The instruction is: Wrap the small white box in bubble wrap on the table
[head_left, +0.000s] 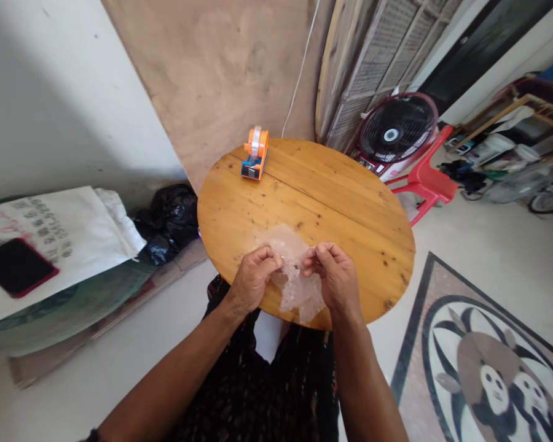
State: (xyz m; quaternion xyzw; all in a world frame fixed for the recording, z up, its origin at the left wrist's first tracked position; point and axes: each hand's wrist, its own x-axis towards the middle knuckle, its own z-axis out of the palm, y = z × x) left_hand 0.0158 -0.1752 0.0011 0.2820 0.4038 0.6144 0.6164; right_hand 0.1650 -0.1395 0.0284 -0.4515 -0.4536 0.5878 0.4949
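Note:
A thin, crinkled clear plastic sheet point(299, 294) lies at the near edge of the round wooden table point(350, 202), between my hands, with a pale bumpy lower part. My left hand point(255, 276) is closed, thumb against forefinger, pinching the sheet's left side. Opposite it, my right hand point(336, 273) has thumb and forefinger pressed together at the sheet's right side; the fingertips partly hide what they grip. Farther back on the table stands an orange and blue tape dispenser point(257, 153) with a roll of clear tape, apart from both hands.
To the right are a red plastic chair point(426, 181) and a fan point(391, 135). A dark phone point(17, 267) rests on a white printed sack point(74, 227) at left, beside a black plastic bag point(172, 215). Wooden boards point(230, 73) lean behind the table.

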